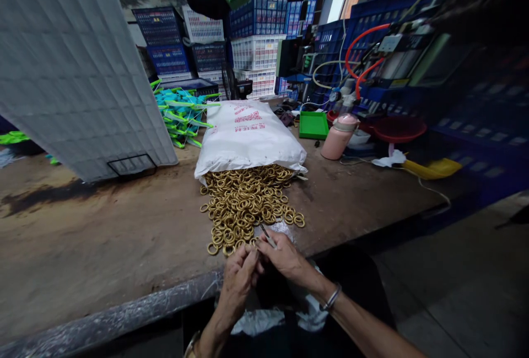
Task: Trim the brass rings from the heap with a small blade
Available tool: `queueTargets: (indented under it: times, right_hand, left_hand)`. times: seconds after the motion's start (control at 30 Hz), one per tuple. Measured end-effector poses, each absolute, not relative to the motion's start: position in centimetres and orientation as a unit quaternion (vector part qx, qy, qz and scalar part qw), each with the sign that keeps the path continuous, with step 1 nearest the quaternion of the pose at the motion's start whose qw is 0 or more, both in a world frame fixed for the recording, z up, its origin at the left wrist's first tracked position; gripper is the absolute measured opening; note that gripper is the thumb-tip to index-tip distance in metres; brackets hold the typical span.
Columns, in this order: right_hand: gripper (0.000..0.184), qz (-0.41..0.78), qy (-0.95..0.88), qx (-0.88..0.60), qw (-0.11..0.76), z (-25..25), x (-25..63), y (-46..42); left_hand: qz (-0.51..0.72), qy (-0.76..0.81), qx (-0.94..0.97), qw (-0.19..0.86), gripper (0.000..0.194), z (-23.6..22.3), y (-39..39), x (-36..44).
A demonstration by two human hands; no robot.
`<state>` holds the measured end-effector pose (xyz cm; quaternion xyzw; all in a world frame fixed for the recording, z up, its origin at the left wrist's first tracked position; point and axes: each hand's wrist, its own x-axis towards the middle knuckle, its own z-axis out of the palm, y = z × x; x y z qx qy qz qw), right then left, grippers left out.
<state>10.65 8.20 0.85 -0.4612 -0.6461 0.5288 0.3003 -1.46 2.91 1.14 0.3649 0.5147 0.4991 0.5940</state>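
Observation:
My left hand [240, 274] is closed at the near edge of the table, its thumb and fingertips pinched on what looks like a gold-coloured ring, mostly hidden by the fingers. Beside it, fingertips almost touching, my right hand [287, 258] grips a slim knife-like tool [268, 236] with a dark tip pointing up and forward. Just beyond both hands lies a heap of gold-coloured rings [243, 201]. The heap spills from the mouth of a white sack [252, 137] with red print, lying on the brown tabletop.
A grey-white padded panel [82, 71] stands at the left. Behind it are bright green and blue pieces [182, 113]. To the right stand a pink bottle [339, 136], a green tray [313, 125] and a machine with red hoses [388, 44]. Stacked crates [258, 52] line the back.

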Motion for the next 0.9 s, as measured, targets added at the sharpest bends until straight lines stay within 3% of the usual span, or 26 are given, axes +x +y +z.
queueTargets:
  times: [0.3,0.5,0.63,0.9]
  right_hand:
    - [0.026,0.445,-0.693,-0.479,0.303,1.1,10.8,8.4]
    - [0.012,0.326,-0.795,-0.459,0.225,0.9,11.5,7.5]
    - [0.024,0.277,-0.831,-0.448,0.179,0.7,11.4,7.0]
    - [0.029,0.224,-0.844,-0.474,0.114,1.1,11.2,6.8]
  left_hand:
    - [0.518,0.492,0.315,0.625,0.037,0.9,2.7,-1.3]
    - [0.523,0.496,0.327,0.611,0.037,1.8,2.9,-1.3]
    - [0.529,0.488,0.322,0.615,0.036,1.6,2.9,-1.2]
    - [0.529,0.518,0.345,0.577,0.038,1.4,2.6,-1.3]
